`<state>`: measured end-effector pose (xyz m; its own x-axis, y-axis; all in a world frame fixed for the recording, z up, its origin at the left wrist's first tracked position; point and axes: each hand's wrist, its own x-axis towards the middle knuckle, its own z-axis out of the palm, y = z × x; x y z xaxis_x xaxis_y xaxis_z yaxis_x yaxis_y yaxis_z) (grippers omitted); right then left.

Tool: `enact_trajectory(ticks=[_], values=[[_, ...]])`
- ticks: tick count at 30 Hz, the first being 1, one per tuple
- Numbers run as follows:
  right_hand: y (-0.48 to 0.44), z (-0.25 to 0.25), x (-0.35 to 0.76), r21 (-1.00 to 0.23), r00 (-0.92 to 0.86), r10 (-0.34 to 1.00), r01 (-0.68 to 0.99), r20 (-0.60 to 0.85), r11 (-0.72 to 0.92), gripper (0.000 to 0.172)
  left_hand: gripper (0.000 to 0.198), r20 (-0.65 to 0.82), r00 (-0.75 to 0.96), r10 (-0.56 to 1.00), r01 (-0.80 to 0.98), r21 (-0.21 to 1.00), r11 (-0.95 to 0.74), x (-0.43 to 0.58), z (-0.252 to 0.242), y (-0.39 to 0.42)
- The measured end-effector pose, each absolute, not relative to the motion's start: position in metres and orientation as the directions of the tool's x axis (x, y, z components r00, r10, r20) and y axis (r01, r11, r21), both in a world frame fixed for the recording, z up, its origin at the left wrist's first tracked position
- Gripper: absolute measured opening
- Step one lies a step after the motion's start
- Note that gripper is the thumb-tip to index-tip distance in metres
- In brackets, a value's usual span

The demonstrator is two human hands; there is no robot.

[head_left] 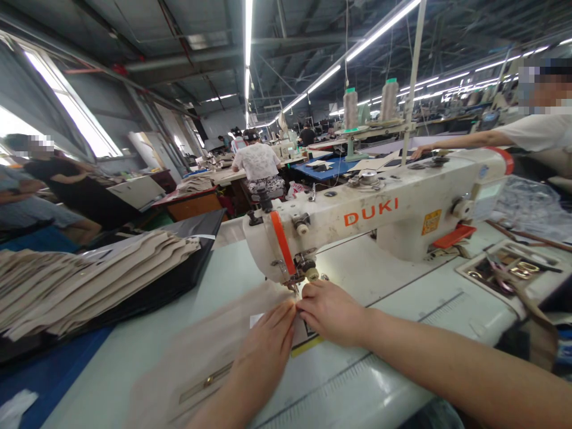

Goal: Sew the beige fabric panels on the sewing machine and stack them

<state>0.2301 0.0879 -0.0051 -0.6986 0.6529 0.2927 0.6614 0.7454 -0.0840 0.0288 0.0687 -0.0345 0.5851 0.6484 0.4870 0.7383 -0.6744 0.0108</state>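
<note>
A white sewing machine (330, 217) with an orange stripe stands before me, its needle and presser foot (294, 289) just past my fingertips. My left hand (270, 339) lies on a pale beige fabric piece (179, 363), fingers stretched out and held together, thumb hidden. Beside it, my right hand (333, 313) has its fingers curled in a pinch at the fabric near the needle; the pinched spot is mostly hidden. The two hands' fingertips meet. A narrow slot with a gold-coloured zipper pull (209, 380) shows in the fabric, left of my left forearm.
Stacked beige fabric pieces (120, 280) lie on black material at left. A tray (491, 280) with scissors and small metal tools sits at right, near clear plastic (536, 205). Thread cones (351, 110) stand behind the machine. Several people are around; one arm (465, 140) reaches in behind the machine.
</note>
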Motion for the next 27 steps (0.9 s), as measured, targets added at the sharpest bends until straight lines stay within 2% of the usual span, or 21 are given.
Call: enact_trajectory(ticks=[22, 27], values=[[0.091, -0.003, 0.231, -0.041, -0.67, 0.702, 0.716, 0.243, 0.697, 0.024, 0.037, 0.491, 0.625, 0.607, 0.706, -0.024, -0.707, 0.031, -0.039, 0.078], [0.091, -0.003, 0.23, -0.036, -0.668, 0.705, 0.719, 0.24, 0.694, 0.024, 0.036, 0.485, 0.612, 0.625, 0.711, 0.009, -0.703, 0.03, -0.04, 0.078]])
